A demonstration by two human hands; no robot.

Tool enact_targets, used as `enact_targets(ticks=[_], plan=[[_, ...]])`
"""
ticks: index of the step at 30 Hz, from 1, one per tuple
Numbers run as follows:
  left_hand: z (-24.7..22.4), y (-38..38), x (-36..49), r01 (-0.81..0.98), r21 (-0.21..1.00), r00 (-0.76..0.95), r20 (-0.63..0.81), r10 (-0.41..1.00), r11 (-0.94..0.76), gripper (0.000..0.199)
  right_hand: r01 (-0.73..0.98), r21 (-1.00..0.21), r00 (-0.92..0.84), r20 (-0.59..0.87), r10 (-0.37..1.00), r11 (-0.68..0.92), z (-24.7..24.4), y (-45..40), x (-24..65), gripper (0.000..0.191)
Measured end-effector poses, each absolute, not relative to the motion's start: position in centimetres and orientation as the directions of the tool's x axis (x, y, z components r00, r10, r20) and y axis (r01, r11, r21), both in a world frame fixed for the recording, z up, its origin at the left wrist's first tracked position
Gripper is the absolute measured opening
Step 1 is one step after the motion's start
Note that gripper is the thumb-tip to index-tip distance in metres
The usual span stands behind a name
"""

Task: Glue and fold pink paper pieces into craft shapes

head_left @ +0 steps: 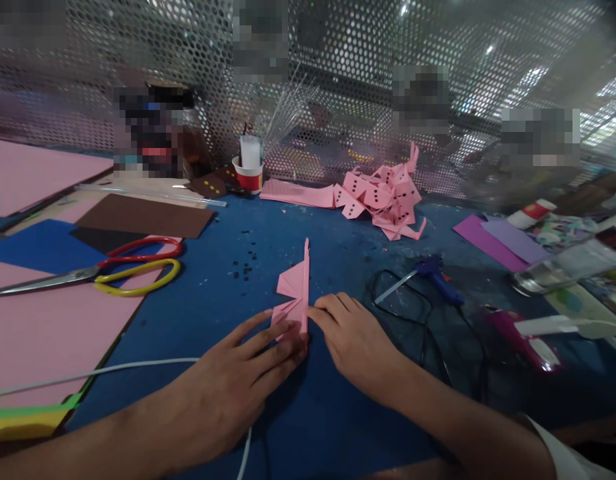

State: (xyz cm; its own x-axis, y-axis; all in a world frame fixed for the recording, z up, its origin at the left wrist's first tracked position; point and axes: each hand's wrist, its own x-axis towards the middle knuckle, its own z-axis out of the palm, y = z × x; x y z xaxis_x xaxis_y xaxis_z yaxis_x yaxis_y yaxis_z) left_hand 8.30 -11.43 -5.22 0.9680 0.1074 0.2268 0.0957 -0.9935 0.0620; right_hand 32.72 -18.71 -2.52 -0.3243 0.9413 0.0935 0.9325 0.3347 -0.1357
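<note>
A folded piece of pink paper (294, 283) lies on the blue table in front of me, with slanted flaps on its left and a narrow folded strip along its right edge. My left hand (248, 367) rests flat on its lower part, fingers stretched out and pressing on it. At the right edge of the strip, my right hand (353, 337) is closed, fingers curled and fingertips against the fold. Small black paper bits (245, 269) are scattered to the upper left of the paper.
Scissors (138, 267) lie at left on pink sheets. Several dotted pink paper cutouts (381, 193) are heaped at the back, beside a paper cup (249, 179). To the right are a blue glue gun (441, 280) with its black cord, and a clear glass (558, 263). A white cable (138, 365) passes under my left arm.
</note>
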Motion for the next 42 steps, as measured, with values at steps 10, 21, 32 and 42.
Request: enact_targets(ticks=[10, 21, 32, 42], plan=[[-5.57, -11.43, 8.33, 0.108, 0.065, 0.965, 0.234, 0.120, -0.992, 0.067, 0.948, -0.073, -0.302, 0.106, 0.947, 0.310, -2.26, -18.42, 32.38, 0.037], [-5.60, -11.28, 8.37, 0.120, 0.018, 0.971, 0.206, 0.121, -0.993, 0.067, 0.951, -0.069, -0.293, 0.099, 0.951, 0.300, -2.33, -18.52, 32.31, 0.037], [-6.01, -11.27, 8.48, 0.119, 0.019, 0.972, 0.200, 0.121, -0.993, 0.074, 0.951, -0.036, -0.303, 0.072, 0.950, 0.306, -2.34, -18.39, 32.29, 0.043], [-5.99, -11.48, 8.41, 0.116, 0.022, 0.965, 0.234, 0.118, -0.993, 0.077, 0.937, -0.088, -0.329, 0.102, 0.939, 0.338, -2.03, -19.05, 32.46, 0.035]])
